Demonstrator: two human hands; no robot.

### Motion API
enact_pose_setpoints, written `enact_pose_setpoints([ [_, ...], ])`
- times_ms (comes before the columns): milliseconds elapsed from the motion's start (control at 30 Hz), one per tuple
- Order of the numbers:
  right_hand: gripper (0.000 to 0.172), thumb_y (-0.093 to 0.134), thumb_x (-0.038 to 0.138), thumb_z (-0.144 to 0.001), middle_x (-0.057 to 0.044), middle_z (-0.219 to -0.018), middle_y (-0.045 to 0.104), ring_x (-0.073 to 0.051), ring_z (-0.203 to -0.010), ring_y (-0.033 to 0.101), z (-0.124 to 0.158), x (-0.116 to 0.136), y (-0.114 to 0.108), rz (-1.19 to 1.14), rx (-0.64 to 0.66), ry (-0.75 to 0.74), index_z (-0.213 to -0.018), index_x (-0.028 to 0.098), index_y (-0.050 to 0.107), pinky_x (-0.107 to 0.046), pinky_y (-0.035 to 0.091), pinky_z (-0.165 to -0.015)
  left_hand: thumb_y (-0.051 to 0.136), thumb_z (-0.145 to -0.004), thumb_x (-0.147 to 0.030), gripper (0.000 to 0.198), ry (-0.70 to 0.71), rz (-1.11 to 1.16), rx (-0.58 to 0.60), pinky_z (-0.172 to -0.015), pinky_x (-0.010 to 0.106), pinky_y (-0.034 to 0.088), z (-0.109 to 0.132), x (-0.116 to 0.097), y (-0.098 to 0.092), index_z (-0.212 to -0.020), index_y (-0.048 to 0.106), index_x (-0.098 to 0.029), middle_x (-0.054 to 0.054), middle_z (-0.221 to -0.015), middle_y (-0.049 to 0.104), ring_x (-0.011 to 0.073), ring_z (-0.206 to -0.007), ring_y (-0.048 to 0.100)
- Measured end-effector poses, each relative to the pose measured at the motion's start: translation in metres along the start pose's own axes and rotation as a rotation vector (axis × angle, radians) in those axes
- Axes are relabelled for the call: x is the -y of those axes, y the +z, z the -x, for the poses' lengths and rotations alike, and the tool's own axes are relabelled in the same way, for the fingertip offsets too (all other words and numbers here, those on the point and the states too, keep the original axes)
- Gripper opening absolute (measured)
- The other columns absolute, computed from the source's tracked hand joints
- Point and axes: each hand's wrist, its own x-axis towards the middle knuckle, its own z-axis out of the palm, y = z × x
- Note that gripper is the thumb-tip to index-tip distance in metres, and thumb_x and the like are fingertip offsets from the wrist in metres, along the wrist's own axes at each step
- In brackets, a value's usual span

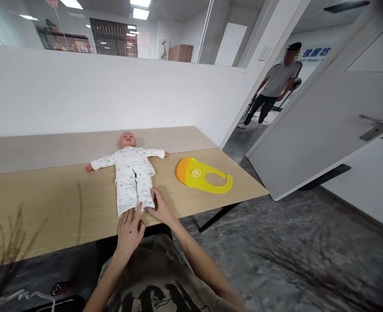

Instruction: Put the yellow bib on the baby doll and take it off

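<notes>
A baby doll lies on its back on the table, head toward the wall and arms spread out. It wears a white patterned long-sleeved top and matching white trousers. My left hand rests at the trouser cuff on the left, fingers stretched out and apart. Beside the other trouser leg, my right hand touches its outer edge and cuff, with thumb and fingers apart. The doll's feet do not show. To the right of the doll lies a yellow bib with an orange pocket, out of my hands.
The wooden table runs along a white wall with a window above. At right stands an open grey door, and a person is in the doorway. Below the table at lower left are a white cable and a dark object.
</notes>
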Motion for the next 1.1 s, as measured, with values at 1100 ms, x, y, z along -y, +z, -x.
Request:
enact_pose_setpoints([
  [1100, 0.052, 0.049, 0.012, -0.089, -0.014, -0.139, 0.067, -0.027, -0.132, 0.061, 0.0, -0.01, 0.006, 0.175, 0.024, -0.097, -0.137, 0.017, 0.069, -0.046, 0.048, -0.117, 0.054, -0.1, -0.033, 0.069, 0.243, -0.624, 0.172, -0.096, 0.045, 0.055, -0.012, 0.007, 0.003, -0.166, 0.036, -0.023, 0.014, -0.117, 0.075, 0.0324, -0.109, 0.07],
])
